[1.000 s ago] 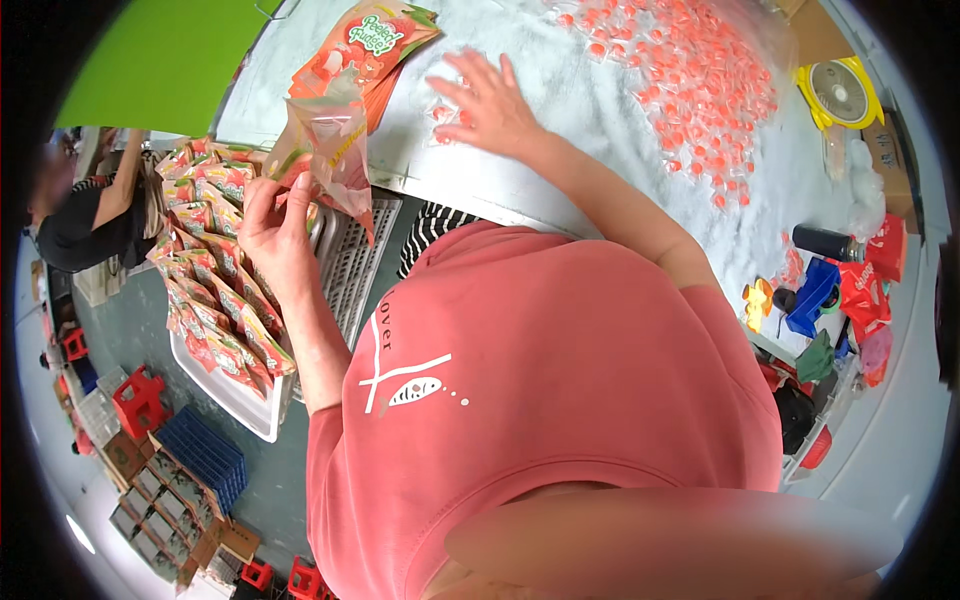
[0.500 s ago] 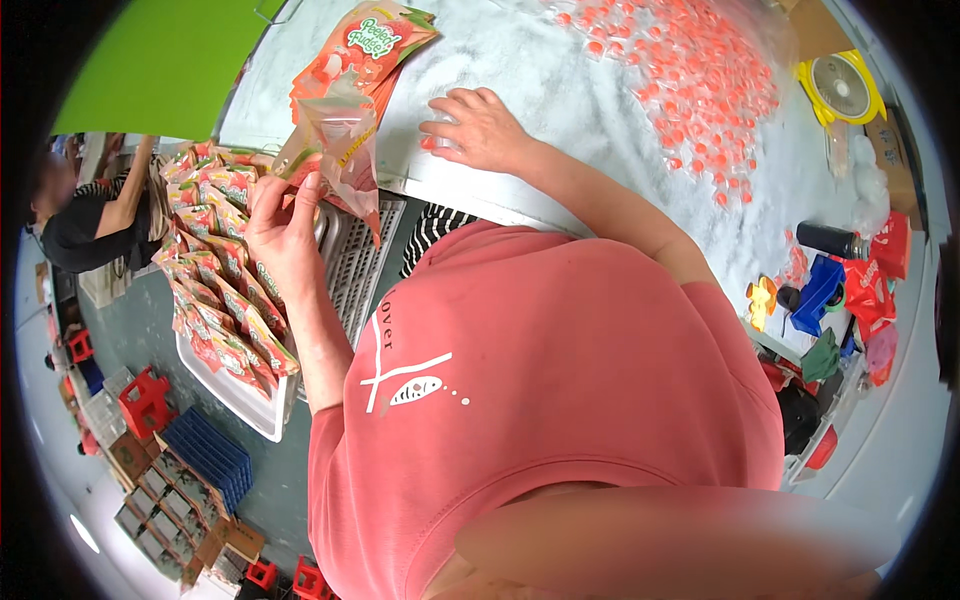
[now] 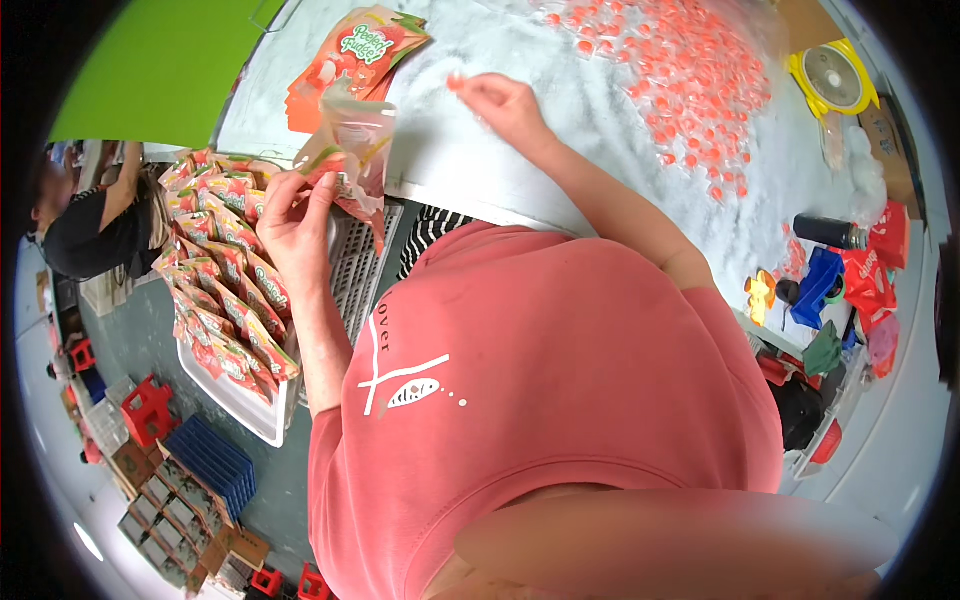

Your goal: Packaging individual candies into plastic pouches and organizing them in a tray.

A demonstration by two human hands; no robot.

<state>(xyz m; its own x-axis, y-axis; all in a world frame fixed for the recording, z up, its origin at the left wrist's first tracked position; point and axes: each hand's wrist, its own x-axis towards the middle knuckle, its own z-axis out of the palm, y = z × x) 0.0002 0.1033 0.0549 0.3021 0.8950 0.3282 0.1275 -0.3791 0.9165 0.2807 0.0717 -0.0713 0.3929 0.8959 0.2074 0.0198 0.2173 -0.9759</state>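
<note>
My left hand (image 3: 298,225) is closed on the edge of a candy pouch (image 3: 362,150), pinched between thumb and fingers. The pouch is pink-orange with a see-through part, and its mouth stands up over the table's near edge. Above the white table, to the right of it, my right hand (image 3: 508,108) is slightly blurred. Its fingertips pinch a small red-orange candy (image 3: 456,83). Just beyond the held pouch lies a stack of flat printed pouches (image 3: 350,60). Many wrapped candies (image 3: 690,90) spread over the far right of the table.
A white tray (image 3: 235,402) packed with filled pouches (image 3: 228,270) stands at my left, beside a perforated rack (image 3: 358,275). A yellow fan (image 3: 835,78), a black bottle (image 3: 830,232) and a blue object (image 3: 818,287) are at the right. Another person (image 3: 95,225) works at the far left.
My right hand has lifted away and moved right, now showing a candy at its fingertips. My left hand has shifted slightly right with the pouch.
</note>
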